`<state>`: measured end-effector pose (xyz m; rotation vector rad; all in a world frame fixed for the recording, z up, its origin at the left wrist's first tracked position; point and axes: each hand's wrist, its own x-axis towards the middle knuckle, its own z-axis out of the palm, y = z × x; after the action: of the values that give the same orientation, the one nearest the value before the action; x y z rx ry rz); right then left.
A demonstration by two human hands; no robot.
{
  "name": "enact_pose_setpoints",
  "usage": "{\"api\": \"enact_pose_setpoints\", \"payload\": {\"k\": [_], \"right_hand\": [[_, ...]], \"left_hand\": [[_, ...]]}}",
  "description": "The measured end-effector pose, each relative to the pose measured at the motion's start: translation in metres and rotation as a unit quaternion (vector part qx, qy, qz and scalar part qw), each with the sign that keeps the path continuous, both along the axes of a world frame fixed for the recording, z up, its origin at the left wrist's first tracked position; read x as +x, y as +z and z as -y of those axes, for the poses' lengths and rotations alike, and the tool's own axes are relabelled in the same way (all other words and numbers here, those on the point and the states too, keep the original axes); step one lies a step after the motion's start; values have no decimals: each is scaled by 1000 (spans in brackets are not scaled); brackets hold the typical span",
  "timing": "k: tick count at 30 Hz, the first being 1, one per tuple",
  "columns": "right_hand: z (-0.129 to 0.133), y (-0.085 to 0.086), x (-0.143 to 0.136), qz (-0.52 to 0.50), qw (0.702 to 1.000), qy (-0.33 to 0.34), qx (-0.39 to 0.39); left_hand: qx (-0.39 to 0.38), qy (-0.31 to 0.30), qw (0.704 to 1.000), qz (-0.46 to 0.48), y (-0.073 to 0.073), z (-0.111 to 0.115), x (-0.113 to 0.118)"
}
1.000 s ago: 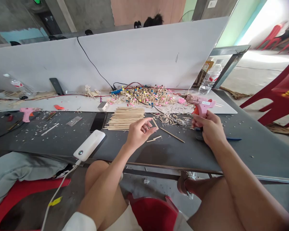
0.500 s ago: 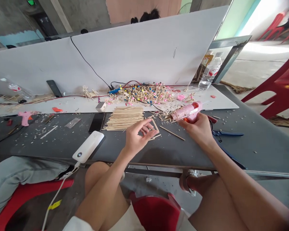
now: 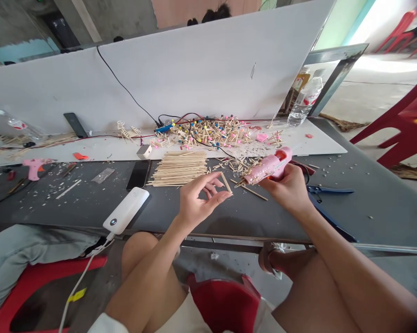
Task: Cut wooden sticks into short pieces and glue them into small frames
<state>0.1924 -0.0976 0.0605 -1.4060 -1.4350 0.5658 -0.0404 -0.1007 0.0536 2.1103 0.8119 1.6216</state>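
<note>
Gluing step, by the look of it: the left hand (image 3: 197, 201) pinches a short stick (image 3: 226, 182) above the table (image 3: 333, 217), the right hand (image 3: 288, 187) grips a glue gun (image 3: 269, 166), nozzle just beside the stick; next calls for a steady, small dab on the stick's end

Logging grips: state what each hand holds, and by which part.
Left hand pinches a short thin wooden stick at its lower end, between thumb and fingertips. Right hand grips a pink plastic glue gun by its handle.
</note>
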Motion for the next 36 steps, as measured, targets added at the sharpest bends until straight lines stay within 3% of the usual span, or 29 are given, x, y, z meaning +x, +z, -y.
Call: {"api": "enact_pose_setpoints", "payload": {"k": [36], "right_hand": [[1,0,3,24,999,36,4]], "left_hand": [[19,4,999,-25,5,3,-3]]}}
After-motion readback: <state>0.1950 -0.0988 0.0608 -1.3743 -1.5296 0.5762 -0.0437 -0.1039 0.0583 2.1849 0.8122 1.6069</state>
